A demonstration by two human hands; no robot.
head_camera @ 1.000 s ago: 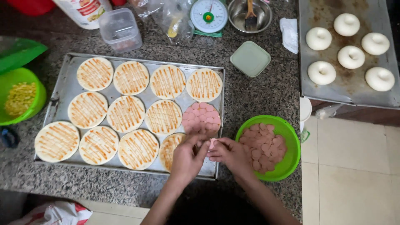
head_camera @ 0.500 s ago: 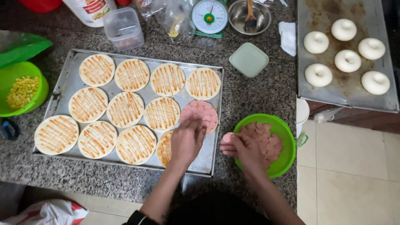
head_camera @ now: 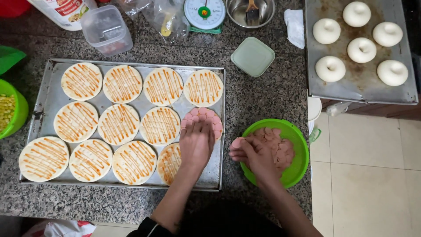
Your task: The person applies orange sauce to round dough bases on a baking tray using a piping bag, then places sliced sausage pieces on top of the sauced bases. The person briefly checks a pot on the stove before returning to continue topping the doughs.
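The left hand (head_camera: 196, 145) lies flat, fingers pressed together, on the sausage-topped dough round (head_camera: 206, 117) in the baking tray (head_camera: 48, 94) on the bench. The right hand (head_camera: 256, 156) pinches pink sausage slices (head_camera: 280, 147) at the rim of the green bowl (head_camera: 300, 151), just beside the tray's right edge

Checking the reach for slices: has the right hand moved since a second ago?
Yes. The right hand moved right, off the tray to the green bowl's rim.
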